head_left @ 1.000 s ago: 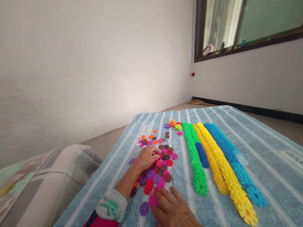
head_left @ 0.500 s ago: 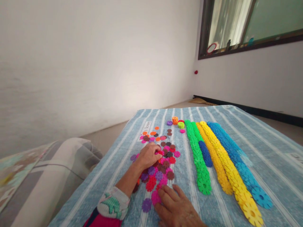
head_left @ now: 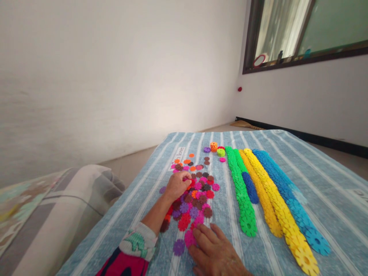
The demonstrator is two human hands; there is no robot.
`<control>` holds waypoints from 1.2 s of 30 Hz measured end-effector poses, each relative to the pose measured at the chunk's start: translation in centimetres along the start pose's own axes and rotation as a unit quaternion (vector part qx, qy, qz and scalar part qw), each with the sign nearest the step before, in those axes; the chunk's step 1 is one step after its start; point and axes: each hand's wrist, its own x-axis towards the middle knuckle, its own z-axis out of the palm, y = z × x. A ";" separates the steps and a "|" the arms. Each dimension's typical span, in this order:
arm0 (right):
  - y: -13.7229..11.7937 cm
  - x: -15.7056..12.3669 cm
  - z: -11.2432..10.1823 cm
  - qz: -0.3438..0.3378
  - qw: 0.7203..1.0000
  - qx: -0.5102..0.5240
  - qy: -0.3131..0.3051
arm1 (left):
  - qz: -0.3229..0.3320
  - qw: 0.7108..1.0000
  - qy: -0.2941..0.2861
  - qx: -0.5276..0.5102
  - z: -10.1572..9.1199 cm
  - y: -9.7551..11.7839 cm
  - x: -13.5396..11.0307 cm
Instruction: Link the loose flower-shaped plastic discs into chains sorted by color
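Observation:
My left hand (head_left: 177, 186) is over the left part of a loose pile of notched plastic discs, thumb and fingers pinched on a red disc (head_left: 191, 184) that shows partly past the fingertips. Flat on the cloth at the near end of the pile lies my right hand (head_left: 215, 247), fingers spread, its fingertips touching a magenta disc (head_left: 189, 239). Close to it are a purple disc (head_left: 179, 247) and a red disc (head_left: 184, 222). Brown, black, pink and purple discs overlap between the two hands.
Right of the pile lie long overlapping rows of green discs (head_left: 243, 199), yellow discs (head_left: 283, 214) and blue discs (head_left: 293, 203), with a short dark blue row (head_left: 250, 188). An orange stack (head_left: 213, 147) stands at the far end. A striped cloth (head_left: 138, 214) covers the surface.
My left hand has drawn slightly back to the left and up, with the red disc at its fingertips. My right hand has stayed in place.

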 end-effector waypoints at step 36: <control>0.0 -0.4 -0.4 -0.002 0.999 0.001 -0.040 | -0.052 0.995 0.089 -0.012 -0.6 -2.5 0.4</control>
